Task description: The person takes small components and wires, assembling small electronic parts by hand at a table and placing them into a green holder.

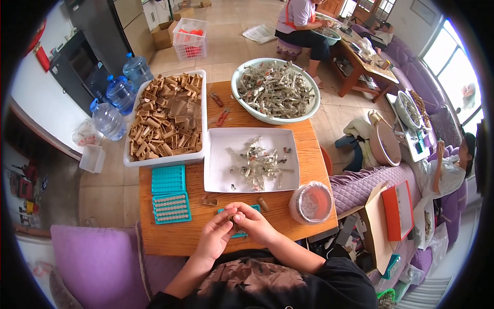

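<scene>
My left hand (215,236) and my right hand (255,224) meet over the table's near edge. Their fingertips pinch a small dark piece, mostly hidden, whose kind I cannot make out. Beneath them, partly covered, lies a small teal tray (256,207). Just beyond the fingers are an open brown casing (210,201) and a brown cylindrical piece (263,204). Farther off, a shallow white box (218,172) holds a heap of clear plastic and metal bits. Left of my hands, a teal case (171,208) carries rows of small round pieces in its near half.
A white bin (204,113) of brown casings stands at far left, a pale basin (237,98) of clear parts at far right. Red-handled cutters (223,116) lie between. A tub (294,206) sits right. Water jugs (109,122) stand leftward; other people sit right and beyond.
</scene>
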